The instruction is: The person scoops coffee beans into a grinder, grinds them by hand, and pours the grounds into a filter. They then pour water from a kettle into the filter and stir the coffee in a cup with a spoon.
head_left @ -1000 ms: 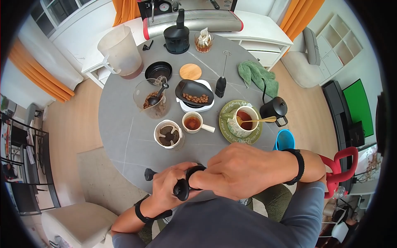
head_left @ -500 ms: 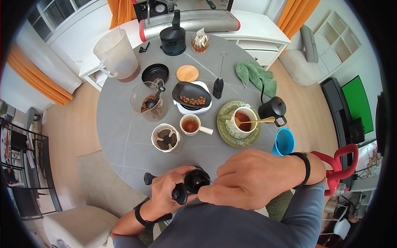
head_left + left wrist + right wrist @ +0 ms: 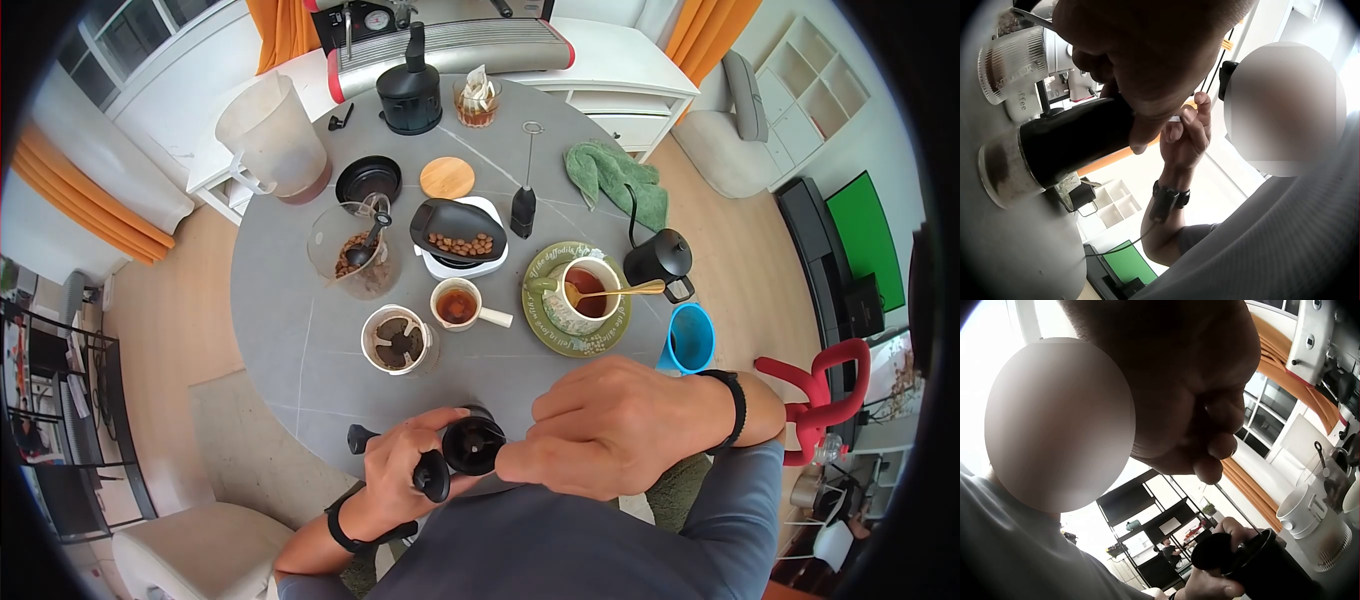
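My left hand (image 3: 405, 462) grips a hand coffee grinder (image 3: 473, 446), its open top facing up. In the left wrist view its black body (image 3: 1075, 140) ends in a see-through cup (image 3: 1005, 167) with brown contents. The same hand holds a metal crank arm (image 3: 1032, 17), with a black knob (image 3: 362, 438) and a round black piece (image 3: 432, 476) sticking out around the fingers. Right of the grinder's mouth is my right hand (image 3: 600, 430), fingers curled. It pinches a thin stick (image 3: 1235, 506) that slants down to the grinder's rim; the gripped end is hidden.
Close ahead stand a white dripper (image 3: 398, 340) with dark grounds, a small handled cup (image 3: 457, 304) and a tea cup (image 3: 590, 295) on a green saucer (image 3: 560, 345). Farther back are a scale (image 3: 465, 268) bearing a bean tray (image 3: 455, 240) and a bean jug (image 3: 355, 260). A blue cup (image 3: 688, 340) stands right.
My right hand has drawn back to the right from over the grinder, so its open mouth now shows with the thin stick. My left hand keeps its grip.
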Motion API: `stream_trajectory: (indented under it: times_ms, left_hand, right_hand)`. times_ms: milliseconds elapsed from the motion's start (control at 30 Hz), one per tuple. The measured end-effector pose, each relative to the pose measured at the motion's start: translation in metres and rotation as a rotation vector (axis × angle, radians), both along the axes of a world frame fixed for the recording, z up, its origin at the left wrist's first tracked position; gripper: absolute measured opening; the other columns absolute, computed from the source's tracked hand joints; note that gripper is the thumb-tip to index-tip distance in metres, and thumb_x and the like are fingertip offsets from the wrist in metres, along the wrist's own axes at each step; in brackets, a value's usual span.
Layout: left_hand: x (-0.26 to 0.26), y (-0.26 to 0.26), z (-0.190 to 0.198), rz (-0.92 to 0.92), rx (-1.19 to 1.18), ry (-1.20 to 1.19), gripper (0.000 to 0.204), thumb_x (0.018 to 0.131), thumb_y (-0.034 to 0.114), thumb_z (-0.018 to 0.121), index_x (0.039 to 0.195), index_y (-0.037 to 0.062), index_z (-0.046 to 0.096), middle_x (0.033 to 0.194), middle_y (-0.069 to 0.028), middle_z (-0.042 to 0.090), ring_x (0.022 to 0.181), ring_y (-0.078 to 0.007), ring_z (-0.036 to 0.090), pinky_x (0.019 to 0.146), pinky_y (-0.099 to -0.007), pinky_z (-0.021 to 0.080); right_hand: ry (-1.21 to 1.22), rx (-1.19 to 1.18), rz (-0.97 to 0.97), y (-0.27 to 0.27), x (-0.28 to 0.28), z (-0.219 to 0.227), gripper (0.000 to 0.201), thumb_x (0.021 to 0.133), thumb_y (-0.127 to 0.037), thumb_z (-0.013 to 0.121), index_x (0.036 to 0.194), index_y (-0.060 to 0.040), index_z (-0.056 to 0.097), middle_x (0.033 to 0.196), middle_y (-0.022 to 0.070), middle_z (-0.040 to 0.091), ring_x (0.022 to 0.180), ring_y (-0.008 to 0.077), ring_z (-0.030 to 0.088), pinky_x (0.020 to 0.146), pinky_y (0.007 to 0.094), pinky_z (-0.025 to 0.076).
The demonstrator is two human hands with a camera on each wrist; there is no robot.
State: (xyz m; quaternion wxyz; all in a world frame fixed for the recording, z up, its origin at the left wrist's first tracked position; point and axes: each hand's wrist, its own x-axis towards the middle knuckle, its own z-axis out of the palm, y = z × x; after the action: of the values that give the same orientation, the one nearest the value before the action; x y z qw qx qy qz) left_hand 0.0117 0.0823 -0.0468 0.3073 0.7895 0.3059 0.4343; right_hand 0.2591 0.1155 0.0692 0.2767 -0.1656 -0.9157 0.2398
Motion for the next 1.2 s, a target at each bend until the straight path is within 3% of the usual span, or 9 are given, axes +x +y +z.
stream_trajectory:
  times_ms: [467,533,667,767,967,1067,1133,1200]
  left_hand:
    - [0.0,0.0,-0.005,0.0,-0.02,-0.014,0.06,0.066,0.016,0.097,0.093,0.0078,0.044,0.107,-0.0229,0.073,0.086,-0.0311,0.077,0.067,-0.0331,0.062]
    - [0.0,0.0,-0.004,-0.001,-0.019,-0.011,0.06,0.066,0.016,0.097,0.093,0.0077,0.044,0.106,-0.0229,0.073,0.086,-0.031,0.077,0.067,-0.0332,0.062]
    - [-0.001,-0.002,-0.006,0.003,-0.036,-0.003,0.061,0.065,0.016,0.097,0.093,0.0076,0.044,0.106,-0.023,0.073,0.086,-0.0308,0.077,0.067,-0.0333,0.062]
    - [-0.004,-0.006,-0.006,-0.012,-0.094,0.039,0.065,0.066,0.014,0.097,0.101,0.0106,0.043,0.114,-0.0258,0.07,0.096,-0.0319,0.076,0.076,-0.0356,0.063]
    - [-0.005,-0.006,-0.006,-0.016,-0.082,0.043,0.064,0.067,0.015,0.097,0.101,0.0095,0.043,0.115,-0.026,0.07,0.096,-0.0324,0.076,0.077,-0.036,0.063]
    - [-0.001,-0.003,-0.004,0.007,-0.042,-0.035,0.056,0.068,0.016,0.095,0.092,0.0064,0.045,0.107,-0.0239,0.073,0.088,-0.0328,0.077,0.067,-0.0343,0.061]
    - [-0.003,-0.002,-0.002,-0.01,-0.046,-0.04,0.053,0.069,0.016,0.093,0.092,0.0059,0.047,0.108,-0.0249,0.073,0.088,-0.0336,0.076,0.068,-0.035,0.061]
    - [-0.004,-0.002,-0.003,-0.028,-0.048,-0.046,0.049,0.071,0.015,0.091,0.092,0.0053,0.048,0.11,-0.0259,0.072,0.089,-0.0345,0.076,0.069,-0.0357,0.061]
  right_hand:
    - [0.121,0.044,-0.001,0.003,0.017,-0.005,0.02,0.08,-0.006,0.068,0.099,-0.0006,0.066,0.058,0.003,0.045,0.047,0.0179,0.049,0.039,0.0318,0.035]
    - [0.075,0.071,0.05,0.004,0.02,0.0,0.018,0.085,-0.005,0.071,0.102,-0.0003,0.068,0.068,0.0021,0.06,0.052,0.0151,0.053,0.04,0.0282,0.035]
    - [0.058,0.084,0.054,0.0,0.022,0.007,0.016,0.086,-0.006,0.072,0.1,-0.0019,0.069,0.069,0.0007,0.061,0.053,0.0131,0.053,0.041,0.0263,0.034]
    - [0.03,0.145,0.063,-0.005,0.023,0.012,0.016,0.085,-0.007,0.073,0.101,-0.004,0.07,0.069,-0.0003,0.06,0.053,0.0115,0.052,0.041,0.0253,0.033]
    - [-0.013,0.204,0.067,-0.009,0.015,0.012,0.017,0.085,-0.008,0.072,0.101,-0.007,0.069,0.064,-0.0035,0.051,0.053,0.0089,0.05,0.041,0.0242,0.031]
    - [-0.093,0.179,0.068,-0.013,-0.008,0.012,0.01,0.088,-0.011,0.067,0.097,-0.0078,0.067,0.058,-0.0038,0.044,0.052,0.0082,0.05,0.041,0.0246,0.03]
    - [-0.262,0.215,-0.011,-0.02,-0.026,0.005,0.006,0.09,-0.013,0.062,0.089,-0.0069,0.063,0.053,0.0,0.039,0.046,0.0125,0.048,0.038,0.029,0.03]
    - [-0.284,0.183,-0.013,-0.024,-0.04,-0.002,0.008,0.089,-0.013,0.062,0.086,-0.0061,0.059,0.052,0.0027,0.04,0.043,0.0157,0.047,0.037,0.0319,0.031]
